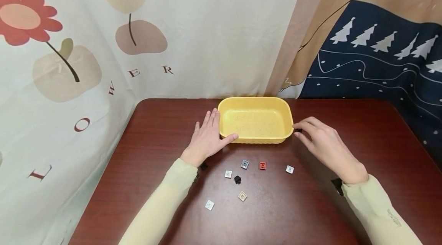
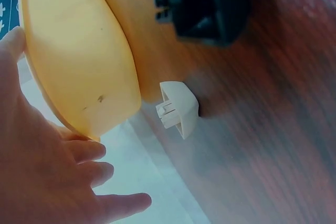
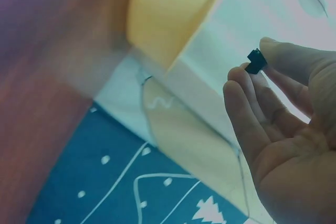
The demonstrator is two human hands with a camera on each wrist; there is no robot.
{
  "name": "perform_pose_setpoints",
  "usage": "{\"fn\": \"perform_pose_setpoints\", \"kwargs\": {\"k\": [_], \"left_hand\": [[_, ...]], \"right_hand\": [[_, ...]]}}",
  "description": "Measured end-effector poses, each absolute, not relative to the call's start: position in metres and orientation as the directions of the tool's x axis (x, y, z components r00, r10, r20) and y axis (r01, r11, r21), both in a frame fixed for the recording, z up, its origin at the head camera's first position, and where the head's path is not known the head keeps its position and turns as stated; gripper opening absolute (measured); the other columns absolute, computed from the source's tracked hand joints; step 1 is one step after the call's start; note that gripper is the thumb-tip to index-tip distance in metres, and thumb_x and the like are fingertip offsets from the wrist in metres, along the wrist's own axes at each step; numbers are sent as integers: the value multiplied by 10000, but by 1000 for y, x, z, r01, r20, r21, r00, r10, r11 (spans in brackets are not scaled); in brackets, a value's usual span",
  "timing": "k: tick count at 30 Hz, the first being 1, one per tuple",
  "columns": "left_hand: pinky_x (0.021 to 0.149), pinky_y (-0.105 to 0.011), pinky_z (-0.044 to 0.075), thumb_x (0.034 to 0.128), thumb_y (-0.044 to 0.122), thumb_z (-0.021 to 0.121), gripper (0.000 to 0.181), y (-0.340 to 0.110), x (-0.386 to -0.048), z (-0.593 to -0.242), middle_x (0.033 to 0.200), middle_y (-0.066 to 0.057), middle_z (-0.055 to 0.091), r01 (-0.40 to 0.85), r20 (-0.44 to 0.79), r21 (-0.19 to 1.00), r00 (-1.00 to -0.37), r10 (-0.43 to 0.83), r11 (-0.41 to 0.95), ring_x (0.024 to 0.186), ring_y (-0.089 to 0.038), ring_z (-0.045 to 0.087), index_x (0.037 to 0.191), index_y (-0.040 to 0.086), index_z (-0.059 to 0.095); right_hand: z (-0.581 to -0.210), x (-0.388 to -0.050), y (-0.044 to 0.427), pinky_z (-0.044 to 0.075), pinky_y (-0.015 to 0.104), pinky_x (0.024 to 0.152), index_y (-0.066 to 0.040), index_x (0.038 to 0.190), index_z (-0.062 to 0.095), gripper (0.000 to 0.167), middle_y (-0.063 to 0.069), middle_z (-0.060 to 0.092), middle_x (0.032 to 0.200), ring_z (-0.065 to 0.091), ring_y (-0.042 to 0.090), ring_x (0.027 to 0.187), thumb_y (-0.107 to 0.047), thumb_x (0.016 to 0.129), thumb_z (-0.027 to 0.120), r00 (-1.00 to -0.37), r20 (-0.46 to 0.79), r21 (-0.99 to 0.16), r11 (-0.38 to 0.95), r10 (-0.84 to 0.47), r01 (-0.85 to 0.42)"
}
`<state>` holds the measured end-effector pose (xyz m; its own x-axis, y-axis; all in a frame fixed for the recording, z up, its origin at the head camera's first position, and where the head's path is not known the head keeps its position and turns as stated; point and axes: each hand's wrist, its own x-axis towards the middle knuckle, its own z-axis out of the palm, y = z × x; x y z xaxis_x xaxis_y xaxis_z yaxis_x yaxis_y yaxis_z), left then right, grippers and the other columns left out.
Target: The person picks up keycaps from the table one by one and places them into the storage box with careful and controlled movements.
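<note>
A yellow plastic basin (image 1: 257,141) stands at the back of the table. My left hand (image 1: 206,136) rests against its left end, fingers straight along the side and thumb lying over the near rim. By the basin's right end, my right hand (image 1: 322,141) pinches a small black piece (image 3: 255,62) between thumb and fingertips. Several small keycaps lie loose in front of the basin, among them a red keycap (image 1: 263,165), a blue-grey one (image 1: 244,164) and a beige one (image 1: 243,196). A white keycap (image 2: 181,106) shows its inner stem in the left wrist view.
Another black piece (image 1: 237,179) sits among the keycaps. The dark red-brown table (image 1: 165,122) backs onto a printed curtain (image 1: 214,45). A dark blue cloth with white trees (image 1: 376,64) hangs at the right.
</note>
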<state>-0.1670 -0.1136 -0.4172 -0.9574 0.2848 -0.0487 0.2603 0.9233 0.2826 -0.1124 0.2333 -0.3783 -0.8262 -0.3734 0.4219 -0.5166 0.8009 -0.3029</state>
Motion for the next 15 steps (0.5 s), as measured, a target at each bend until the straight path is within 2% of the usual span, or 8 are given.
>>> {"fn": "perform_pose_setpoints", "kwargs": {"k": [6, 11, 15], "left_hand": [[1200, -655, 205, 913, 829, 449, 1136, -113, -167, -417, 1720, -143, 135, 262, -45, 282, -957, 285, 923, 1588, -316, 101, 1648, 19, 143], [1195, -658, 216, 913, 827, 454, 1142, -113, -167, -415, 1717, -156, 142, 267, -45, 279, -956, 290, 922, 1588, -321, 101, 1645, 7, 143], [1194, -652, 228, 916, 829, 444, 1138, -113, -167, -414, 1713, -160, 158, 269, -45, 273, -955, 292, 924, 1584, -330, 120, 1644, 5, 147]], "right_hand": [[-373, -131, 210, 600, 443, 774, -36, 1127, 754, 278, 95, 678, 1057, 653, 238, 895, -21, 859, 829, -814, 425, -323, 773, -397, -546], [-378, -148, 191, 582, 390, 753, -39, 1119, 764, 232, 95, 671, 1044, 637, 229, 877, -61, 893, 811, -814, 386, -337, 755, -435, -563], [-383, -161, 179, 575, 394, 765, -30, 1113, 763, 208, 110, 675, 1036, 638, 245, 886, -75, 913, 795, -818, 348, -340, 752, -458, -565]]}}
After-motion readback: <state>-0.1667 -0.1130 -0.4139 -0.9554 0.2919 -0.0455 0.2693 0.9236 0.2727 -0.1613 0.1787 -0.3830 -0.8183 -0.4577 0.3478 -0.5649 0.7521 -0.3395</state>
